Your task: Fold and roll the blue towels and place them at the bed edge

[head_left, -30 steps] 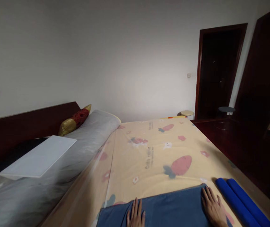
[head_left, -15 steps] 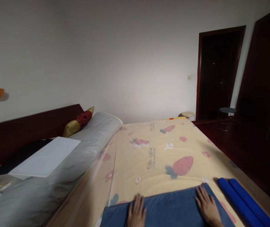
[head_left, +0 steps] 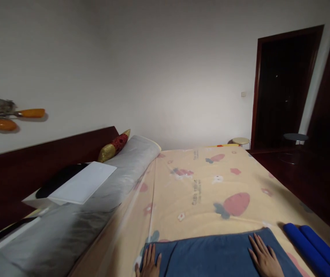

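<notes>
A dark blue cloth lies flat on the bed near me, its lower part cut off by the frame. My left hand rests at the cloth's left edge, fingers stretched out, the thumb side on the fabric. On the cloth's right part lies my right hand, palm down with fingers spread. Neither hand grips anything. Beneath the cloth is a yellow bed sheet printed with strawberries and flowers. Two bright blue rolls lie side by side to the right of my right hand.
Along the left runs a long grey pillow with a white panel on it. Behind are a red and gold cushion and the dark headboard. An orange-handled wall fixture hangs left. Stools stand near the doorway.
My left hand has slid left across the cloth to its left edge. The right hand stays on the cloth's right part. The view has turned left, showing more of the wall fixture.
</notes>
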`<state>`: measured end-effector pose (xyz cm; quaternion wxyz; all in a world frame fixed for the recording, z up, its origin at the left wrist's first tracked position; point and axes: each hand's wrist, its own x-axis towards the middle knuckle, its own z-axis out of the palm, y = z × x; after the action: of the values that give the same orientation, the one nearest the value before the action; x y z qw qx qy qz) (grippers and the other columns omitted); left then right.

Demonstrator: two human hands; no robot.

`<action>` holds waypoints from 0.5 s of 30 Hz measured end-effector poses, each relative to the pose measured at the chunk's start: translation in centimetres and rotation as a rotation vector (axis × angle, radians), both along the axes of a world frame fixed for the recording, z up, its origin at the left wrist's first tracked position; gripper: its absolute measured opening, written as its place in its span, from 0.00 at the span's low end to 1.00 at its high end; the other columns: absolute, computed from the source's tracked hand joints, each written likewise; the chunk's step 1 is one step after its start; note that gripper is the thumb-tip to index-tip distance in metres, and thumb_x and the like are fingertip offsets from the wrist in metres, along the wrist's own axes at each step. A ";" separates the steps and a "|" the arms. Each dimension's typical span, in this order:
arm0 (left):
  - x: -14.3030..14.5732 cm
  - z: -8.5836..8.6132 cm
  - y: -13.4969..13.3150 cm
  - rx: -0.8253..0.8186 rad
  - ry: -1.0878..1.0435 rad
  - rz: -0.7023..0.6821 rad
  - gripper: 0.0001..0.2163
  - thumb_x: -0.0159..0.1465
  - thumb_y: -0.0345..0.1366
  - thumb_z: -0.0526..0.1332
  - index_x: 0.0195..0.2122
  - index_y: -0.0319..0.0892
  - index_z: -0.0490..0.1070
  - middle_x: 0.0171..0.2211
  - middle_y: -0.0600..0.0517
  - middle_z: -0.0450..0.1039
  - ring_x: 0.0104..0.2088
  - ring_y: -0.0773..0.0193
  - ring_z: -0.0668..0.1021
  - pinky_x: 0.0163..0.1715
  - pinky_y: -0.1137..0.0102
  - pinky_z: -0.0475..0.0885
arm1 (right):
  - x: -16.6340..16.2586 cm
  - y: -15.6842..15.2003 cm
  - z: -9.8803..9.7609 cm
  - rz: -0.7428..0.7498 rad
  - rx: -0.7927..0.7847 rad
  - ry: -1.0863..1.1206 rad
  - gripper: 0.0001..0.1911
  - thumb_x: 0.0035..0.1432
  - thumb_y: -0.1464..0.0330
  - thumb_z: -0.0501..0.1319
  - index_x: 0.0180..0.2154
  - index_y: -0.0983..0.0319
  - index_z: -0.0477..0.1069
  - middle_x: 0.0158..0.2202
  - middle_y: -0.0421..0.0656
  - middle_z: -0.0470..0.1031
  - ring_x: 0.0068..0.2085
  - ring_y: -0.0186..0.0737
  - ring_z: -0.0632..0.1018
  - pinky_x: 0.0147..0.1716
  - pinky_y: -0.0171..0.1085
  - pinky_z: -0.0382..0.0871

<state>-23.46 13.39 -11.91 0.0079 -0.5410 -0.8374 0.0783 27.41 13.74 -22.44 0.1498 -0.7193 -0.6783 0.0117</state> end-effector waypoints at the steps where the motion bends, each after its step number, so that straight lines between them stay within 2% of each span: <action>1: 0.3 0.1 -0.1 0.003 0.028 0.016 0.26 0.68 0.43 0.42 0.67 0.49 0.46 0.70 0.54 0.42 0.70 0.60 0.51 0.66 0.47 0.48 | 1.0 0.1 -0.2 0.017 -0.015 -0.002 0.34 0.61 0.48 0.43 0.64 0.53 0.54 0.68 0.40 0.51 0.69 0.48 0.54 0.65 0.58 0.50; 3: 1.5 0.0 -0.2 0.046 0.062 0.003 0.25 0.68 0.40 0.40 0.66 0.47 0.48 0.70 0.52 0.44 0.69 0.59 0.52 0.66 0.46 0.47 | 3.2 0.4 -0.8 0.034 -0.035 -0.009 0.33 0.60 0.49 0.44 0.63 0.52 0.56 0.68 0.39 0.52 0.69 0.48 0.54 0.65 0.58 0.50; 7: 5.7 -0.8 -0.6 0.104 -0.154 -0.311 0.25 0.68 0.41 0.39 0.67 0.48 0.46 0.70 0.55 0.44 0.69 0.62 0.52 0.67 0.53 0.49 | 4.5 1.2 -1.4 -0.004 -0.024 -0.017 0.32 0.59 0.49 0.45 0.61 0.49 0.60 0.67 0.38 0.55 0.68 0.49 0.55 0.65 0.58 0.52; 9: 7.1 -0.9 -0.8 0.062 -0.264 -0.367 0.26 0.67 0.45 0.40 0.67 0.50 0.45 0.70 0.55 0.44 0.69 0.62 0.52 0.67 0.53 0.49 | 4.1 1.2 -1.3 -0.031 -0.012 -0.027 0.34 0.58 0.49 0.44 0.62 0.53 0.59 0.67 0.40 0.57 0.68 0.50 0.55 0.65 0.59 0.50; 12: 6.4 -0.2 -1.3 0.034 -0.283 -0.320 0.29 0.66 0.50 0.42 0.67 0.50 0.43 0.71 0.53 0.41 0.70 0.61 0.50 0.67 0.51 0.47 | 4.7 0.3 -1.1 -0.056 0.024 -0.020 0.37 0.58 0.47 0.44 0.63 0.57 0.57 0.68 0.44 0.54 0.68 0.51 0.54 0.66 0.60 0.48; 15: 3.2 0.5 -2.3 0.046 -0.180 -0.150 0.28 0.67 0.49 0.40 0.67 0.49 0.42 0.71 0.53 0.41 0.70 0.61 0.49 0.67 0.51 0.49 | 7.3 -1.3 -1.6 0.035 0.018 0.040 0.33 0.59 0.50 0.43 0.62 0.52 0.59 0.67 0.41 0.56 0.68 0.50 0.57 0.64 0.58 0.54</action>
<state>-20.27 11.07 -11.39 -0.0492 -0.6068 -0.7933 0.0094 34.67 12.42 -24.01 0.1697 -0.7054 -0.6878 0.0225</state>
